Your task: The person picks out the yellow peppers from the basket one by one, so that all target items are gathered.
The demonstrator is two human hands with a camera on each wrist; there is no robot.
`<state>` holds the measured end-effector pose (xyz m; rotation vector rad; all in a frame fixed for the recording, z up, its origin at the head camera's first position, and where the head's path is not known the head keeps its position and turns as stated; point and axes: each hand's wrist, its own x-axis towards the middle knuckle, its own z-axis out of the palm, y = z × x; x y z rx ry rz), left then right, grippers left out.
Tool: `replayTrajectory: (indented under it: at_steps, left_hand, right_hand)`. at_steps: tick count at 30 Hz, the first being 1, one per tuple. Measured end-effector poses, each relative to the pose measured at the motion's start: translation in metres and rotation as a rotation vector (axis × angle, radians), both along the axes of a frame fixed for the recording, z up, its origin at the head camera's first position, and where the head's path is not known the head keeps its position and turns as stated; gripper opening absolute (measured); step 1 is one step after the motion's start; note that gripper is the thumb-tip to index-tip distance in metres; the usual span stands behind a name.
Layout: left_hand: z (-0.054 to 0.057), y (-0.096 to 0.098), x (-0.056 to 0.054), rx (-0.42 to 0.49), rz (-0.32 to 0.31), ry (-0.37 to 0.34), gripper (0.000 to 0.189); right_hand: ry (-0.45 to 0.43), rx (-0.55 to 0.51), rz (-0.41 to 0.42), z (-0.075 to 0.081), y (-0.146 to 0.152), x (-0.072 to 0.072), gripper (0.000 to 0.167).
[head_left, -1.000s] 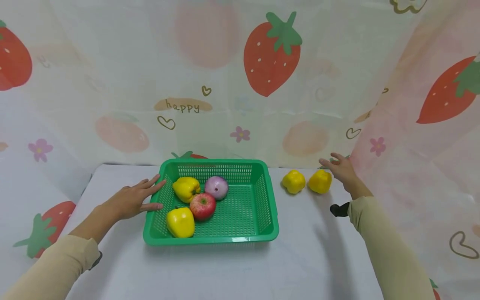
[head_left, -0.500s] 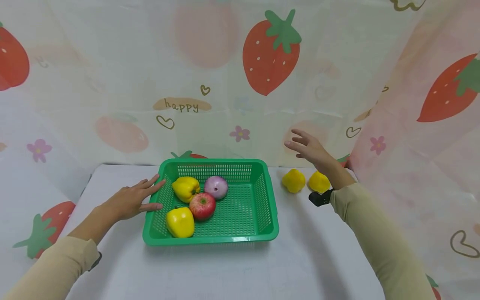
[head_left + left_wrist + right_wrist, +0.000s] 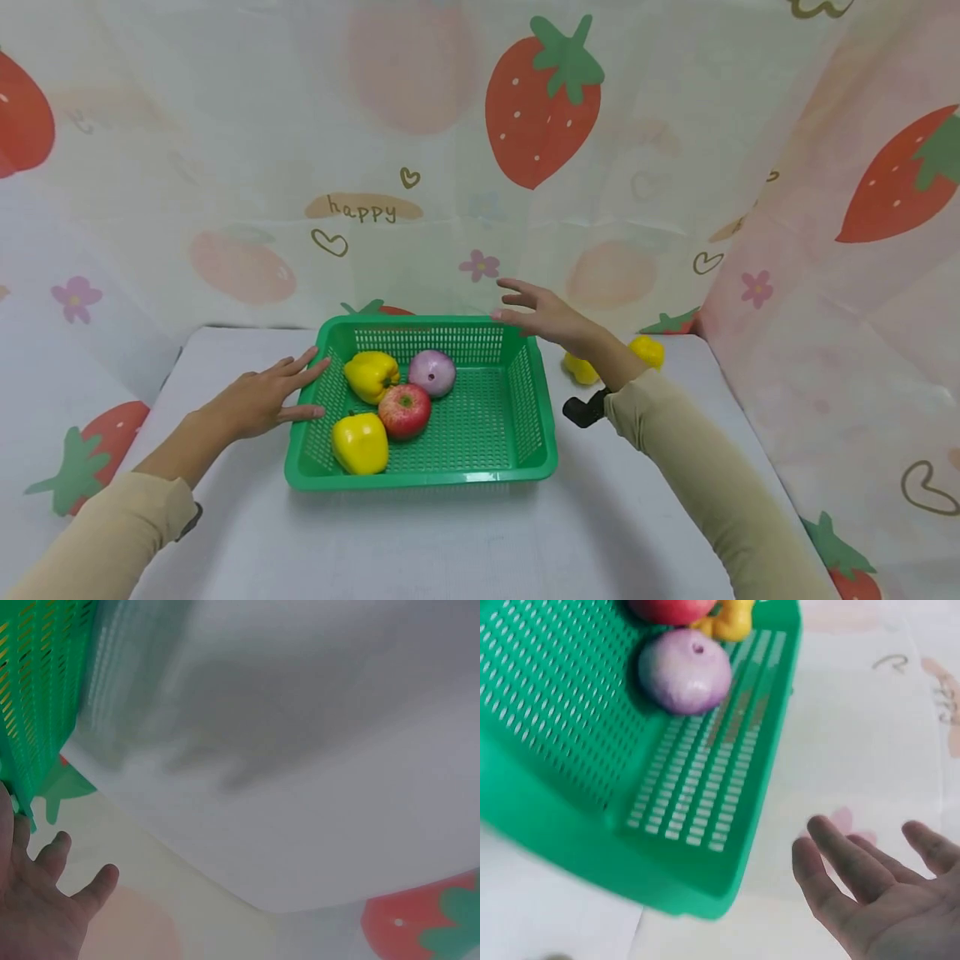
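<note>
A green plastic basket (image 3: 480, 477) stands on the white table. Inside it, toward the left, are two yellow bell peppers (image 3: 361, 444), a red apple (image 3: 405, 412) and a purple onion (image 3: 432, 373). My left hand (image 3: 258, 402) rests on the basket's left rim with its fingers spread. In the head view my right hand (image 3: 551, 319) overlaps the basket's back right corner; its fingers are loosely extended and hold nothing. The right wrist view shows that hand (image 3: 885, 892) beside the basket's wall, with the onion (image 3: 684, 673) inside.
Two more yellow bell peppers lie on the table right of the basket; the right forearm partly covers the nearer pepper (image 3: 581, 368), and the other pepper (image 3: 647, 351) is behind it. A strawberry-print curtain (image 3: 420, 167) rises along the table's back edge.
My right hand has moved left from over the two loose peppers to above the basket's back right corner. The left hand and the basket's contents have stayed put.
</note>
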<state>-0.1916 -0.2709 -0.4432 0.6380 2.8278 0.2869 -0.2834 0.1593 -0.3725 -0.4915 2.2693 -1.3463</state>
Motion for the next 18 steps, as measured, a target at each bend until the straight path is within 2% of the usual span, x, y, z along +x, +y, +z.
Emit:
replayTrajectory:
  at_steps: [9, 18]
  left_hand:
    - [-0.001, -0.002, -0.001, 0.000, -0.003, 0.003, 0.082]
    - [0.000, 0.000, 0.000, 0.000, -0.001, -0.002, 0.082]
  right_hand:
    - [-0.134, -0.048, 0.176, -0.014, -0.042, 0.011, 0.069]
    - [-0.223, -0.031, 0.315, -0.023, -0.077, 0.021, 0.068]
